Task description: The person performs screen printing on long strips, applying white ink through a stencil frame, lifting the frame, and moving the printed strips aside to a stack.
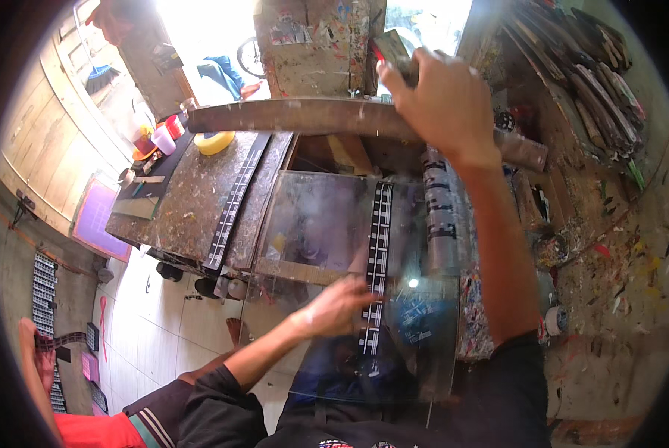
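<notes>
My left hand [342, 305] presses its fingers on a long black strip with white printed marks [377, 261], which lies on a clear glass pane [312, 224] set in the workbench. My right hand [442, 101] is raised at the far side of the bench, closed around the dark handle of a tool [394, 52] with a red part showing. Just below that hand runs a long curved wooden bar [304, 116] across the bench.
A second black printed strip [233, 201] lies on the stained worktop [185, 201]. Yellow tape roll [215, 140] and coloured cups [159, 138] sit at the far left. Printed rolls [440, 216] lie right of the glass. A wall rack of tools [588, 75] hangs right. Another person's limb [36, 366] shows at lower left.
</notes>
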Demonstrator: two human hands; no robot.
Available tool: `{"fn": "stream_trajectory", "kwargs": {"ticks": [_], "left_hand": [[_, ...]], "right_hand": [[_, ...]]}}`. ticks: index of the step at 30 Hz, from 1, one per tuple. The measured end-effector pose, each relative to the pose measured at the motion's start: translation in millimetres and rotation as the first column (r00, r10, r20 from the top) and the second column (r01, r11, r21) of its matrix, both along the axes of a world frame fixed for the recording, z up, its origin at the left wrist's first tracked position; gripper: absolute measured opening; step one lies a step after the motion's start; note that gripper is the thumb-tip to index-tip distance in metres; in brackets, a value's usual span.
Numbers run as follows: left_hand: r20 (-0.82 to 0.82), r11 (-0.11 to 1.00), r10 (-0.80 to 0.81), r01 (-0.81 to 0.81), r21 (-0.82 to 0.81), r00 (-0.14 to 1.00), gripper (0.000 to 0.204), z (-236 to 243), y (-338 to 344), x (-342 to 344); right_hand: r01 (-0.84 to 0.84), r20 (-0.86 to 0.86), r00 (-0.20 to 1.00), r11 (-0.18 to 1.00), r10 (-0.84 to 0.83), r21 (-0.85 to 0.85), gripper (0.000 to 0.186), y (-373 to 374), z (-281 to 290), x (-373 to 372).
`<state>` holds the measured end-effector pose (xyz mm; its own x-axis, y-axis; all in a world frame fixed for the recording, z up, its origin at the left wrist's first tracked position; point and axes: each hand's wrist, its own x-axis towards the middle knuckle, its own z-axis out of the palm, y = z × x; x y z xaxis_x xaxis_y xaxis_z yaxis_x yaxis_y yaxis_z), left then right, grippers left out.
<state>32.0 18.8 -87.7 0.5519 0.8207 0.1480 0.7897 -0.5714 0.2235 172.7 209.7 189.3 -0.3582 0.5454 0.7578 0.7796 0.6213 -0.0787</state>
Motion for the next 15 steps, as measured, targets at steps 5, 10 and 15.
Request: {"fn": "stream_trajectory", "kwargs": {"ticks": [5, 10, 15], "left_hand": [[0.078, 0.958, 0.168, -0.144, -0.250, 0.983, 0.028, -70, -35, 14], [0.543, 0.916, 0.401, -0.314, -0.250, 0.738, 0.025, -8, 7, -106], [0.553, 0.697, 0.671, -0.675, -0.243, 0.494, 0.032, 3, 62, -290]], "right_hand": [[0.056, 0.144, 0.989, 0.987, -0.034, -0.152, 0.044, 30, 46, -19], [-0.221, 0.574, 0.806, 0.829, -0.141, 0.514, 0.027, 167, 55, 27], [-0.171, 0.530, 0.847, 0.917, -0.050, 0.359, 0.034, 169, 83, 2]]}}
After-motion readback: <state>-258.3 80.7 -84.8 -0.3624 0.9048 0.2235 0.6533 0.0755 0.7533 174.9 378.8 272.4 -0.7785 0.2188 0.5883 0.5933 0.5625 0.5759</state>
